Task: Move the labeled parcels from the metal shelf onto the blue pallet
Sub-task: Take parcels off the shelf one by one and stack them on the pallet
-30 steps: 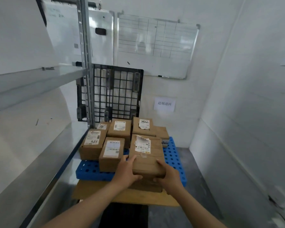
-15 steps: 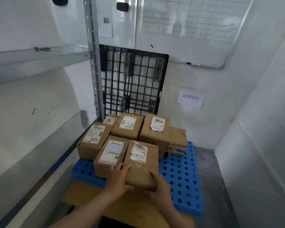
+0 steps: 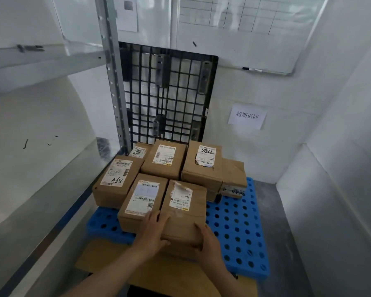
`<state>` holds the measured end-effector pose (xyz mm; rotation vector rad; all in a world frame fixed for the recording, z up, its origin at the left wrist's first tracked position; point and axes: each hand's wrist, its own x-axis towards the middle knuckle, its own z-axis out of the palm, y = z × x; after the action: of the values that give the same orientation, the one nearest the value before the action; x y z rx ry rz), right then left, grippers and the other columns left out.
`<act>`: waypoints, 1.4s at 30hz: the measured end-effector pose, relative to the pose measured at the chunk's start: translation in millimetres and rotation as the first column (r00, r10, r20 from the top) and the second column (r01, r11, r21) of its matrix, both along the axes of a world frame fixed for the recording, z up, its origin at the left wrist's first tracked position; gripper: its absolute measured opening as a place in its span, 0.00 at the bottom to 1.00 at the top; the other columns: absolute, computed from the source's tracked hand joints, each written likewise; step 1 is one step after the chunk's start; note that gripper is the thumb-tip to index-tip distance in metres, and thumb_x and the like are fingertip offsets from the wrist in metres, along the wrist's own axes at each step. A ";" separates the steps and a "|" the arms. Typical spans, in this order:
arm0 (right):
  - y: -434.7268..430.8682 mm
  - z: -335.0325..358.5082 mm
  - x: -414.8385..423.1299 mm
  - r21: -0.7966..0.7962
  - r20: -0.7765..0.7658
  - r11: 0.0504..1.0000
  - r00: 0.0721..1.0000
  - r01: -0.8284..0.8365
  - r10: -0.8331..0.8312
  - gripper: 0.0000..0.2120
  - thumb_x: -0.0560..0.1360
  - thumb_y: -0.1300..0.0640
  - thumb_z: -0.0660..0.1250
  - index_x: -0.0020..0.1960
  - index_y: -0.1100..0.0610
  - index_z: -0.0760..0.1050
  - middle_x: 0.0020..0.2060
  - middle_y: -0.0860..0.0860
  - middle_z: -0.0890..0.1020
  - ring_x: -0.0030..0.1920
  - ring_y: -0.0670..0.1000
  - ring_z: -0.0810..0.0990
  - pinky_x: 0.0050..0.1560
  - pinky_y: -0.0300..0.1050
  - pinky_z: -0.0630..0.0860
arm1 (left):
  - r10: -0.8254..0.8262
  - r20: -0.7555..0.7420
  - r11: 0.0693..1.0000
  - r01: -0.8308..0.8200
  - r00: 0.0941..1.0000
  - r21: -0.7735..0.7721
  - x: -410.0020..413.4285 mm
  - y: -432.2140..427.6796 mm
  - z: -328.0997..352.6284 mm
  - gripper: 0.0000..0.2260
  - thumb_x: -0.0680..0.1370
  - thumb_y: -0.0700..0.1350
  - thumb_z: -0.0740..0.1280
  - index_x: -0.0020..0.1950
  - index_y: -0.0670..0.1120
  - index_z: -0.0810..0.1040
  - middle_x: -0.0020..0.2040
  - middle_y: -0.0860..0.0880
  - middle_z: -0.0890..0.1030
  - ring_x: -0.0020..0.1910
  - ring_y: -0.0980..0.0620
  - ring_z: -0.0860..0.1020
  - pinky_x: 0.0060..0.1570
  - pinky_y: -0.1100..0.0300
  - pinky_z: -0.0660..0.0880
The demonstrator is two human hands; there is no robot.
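Both hands grip a brown rectangular cardboard parcel with a torn white label at the front edge of the blue plastic pallet, a flat slab pierced with round holes. The left hand curls over its near left corner. The right hand wraps its near right edge. Seven matte, boxy parcels show there, this one included, packed side by side. A black plastic grid pallet leans on the wall behind, and the grey metal shelf stands at the left.

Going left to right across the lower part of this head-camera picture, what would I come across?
The metal shelf → parcel marked A68 → QR-code parcel → torn-label parcel, gripped by left hand and right hand → blue pallet → white wall.
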<state>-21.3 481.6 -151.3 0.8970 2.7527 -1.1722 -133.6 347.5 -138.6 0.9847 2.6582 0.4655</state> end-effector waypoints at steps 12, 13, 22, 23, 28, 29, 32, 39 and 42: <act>-7.2 -4.5 -7.1 0.044 -0.075 0.998 0.996 0.052 -0.048 0.28 0.73 0.66 0.62 0.69 0.48 0.58 0.71 0.50 0.58 0.65 0.48 0.65 0.61 0.37 0.69 | -0.095 -0.094 0.983 0.078 0.991 -0.167 -9.8 -3.5 -1.0 0.31 0.77 0.54 0.64 0.75 0.52 0.53 0.72 0.44 0.60 0.71 0.44 0.59 0.68 0.55 0.63; -7.2 -4.1 -7.0 0.048 -0.067 0.998 0.997 0.048 -0.045 0.28 0.74 0.66 0.62 0.69 0.48 0.58 0.71 0.50 0.58 0.65 0.48 0.65 0.62 0.37 0.69 | -0.100 -0.090 0.981 0.083 0.991 -0.176 -10.2 -4.2 -1.0 0.31 0.77 0.53 0.64 0.75 0.52 0.53 0.72 0.44 0.60 0.71 0.44 0.59 0.68 0.55 0.63; 2.7 24.2 -10.2 0.174 0.164 0.972 0.978 -0.159 0.130 0.43 0.67 0.45 0.70 0.73 0.47 0.49 0.74 0.50 0.46 0.74 0.55 0.50 0.74 0.51 0.57 | -0.120 0.076 0.984 0.129 0.990 -0.124 -22.6 -6.6 19.7 0.23 0.75 0.38 0.60 0.69 0.48 0.62 0.69 0.43 0.61 0.67 0.43 0.62 0.62 0.52 0.71; 4.9 28.3 -12.9 0.196 0.171 0.964 0.974 -0.179 0.147 0.44 0.67 0.43 0.70 0.74 0.46 0.48 0.75 0.49 0.45 0.75 0.57 0.46 0.75 0.55 0.53 | -0.122 0.079 0.989 0.128 0.989 -0.080 -26.4 -7.4 23.1 0.20 0.75 0.39 0.60 0.67 0.48 0.65 0.67 0.44 0.64 0.64 0.45 0.65 0.60 0.51 0.72; 13.7 65.3 -41.7 0.310 0.181 0.929 0.971 -0.204 0.153 0.38 0.74 0.48 0.66 0.76 0.50 0.47 0.76 0.49 0.49 0.76 0.56 0.42 0.76 0.56 0.44 | -0.071 -0.015 0.997 0.071 0.997 0.021 -47.7 -14.6 48.8 0.14 0.76 0.46 0.61 0.61 0.48 0.70 0.62 0.46 0.70 0.58 0.46 0.70 0.55 0.53 0.72; 10.7 72.4 -49.1 0.308 0.159 0.929 0.974 -0.204 0.161 0.36 0.74 0.50 0.65 0.75 0.51 0.49 0.76 0.50 0.52 0.76 0.55 0.44 0.76 0.55 0.45 | -0.062 -0.044 0.998 0.063 0.997 0.021 -52.2 -18.2 53.6 0.16 0.76 0.47 0.61 0.64 0.48 0.68 0.64 0.47 0.70 0.60 0.46 0.70 0.57 0.53 0.72; -5.1 87.0 -71.8 0.367 0.097 0.902 0.974 -0.228 0.206 0.32 0.75 0.53 0.65 0.75 0.51 0.54 0.74 0.50 0.59 0.75 0.53 0.52 0.76 0.52 0.50 | -0.023 -0.072 0.999 0.025 0.997 0.029 -63.7 -35.0 65.0 0.24 0.77 0.46 0.61 0.72 0.47 0.61 0.69 0.47 0.66 0.64 0.47 0.69 0.60 0.55 0.71; -59.7 106.6 -121.6 0.477 0.094 0.804 0.930 -0.356 0.356 0.25 0.76 0.54 0.63 0.71 0.56 0.61 0.71 0.53 0.65 0.74 0.55 0.56 0.74 0.50 0.48 | 0.141 -0.183 0.990 -0.136 0.973 0.043 -76.3 -87.2 83.1 0.11 0.76 0.45 0.62 0.57 0.45 0.73 0.57 0.46 0.77 0.53 0.47 0.76 0.43 0.60 0.73; -80.8 106.5 -137.7 0.479 0.095 0.747 0.873 -0.461 0.478 0.26 0.76 0.53 0.62 0.72 0.53 0.59 0.71 0.52 0.64 0.73 0.54 0.57 0.74 0.50 0.47 | 0.279 -0.191 0.960 -0.277 0.941 0.034 -70.6 -111.7 86.5 0.17 0.75 0.42 0.61 0.64 0.47 0.70 0.63 0.47 0.73 0.59 0.46 0.73 0.53 0.56 0.71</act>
<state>-159.0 400.9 -44.7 0.1337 3.0805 -0.4082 -204.2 235.9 -52.1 0.6870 2.9920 0.4558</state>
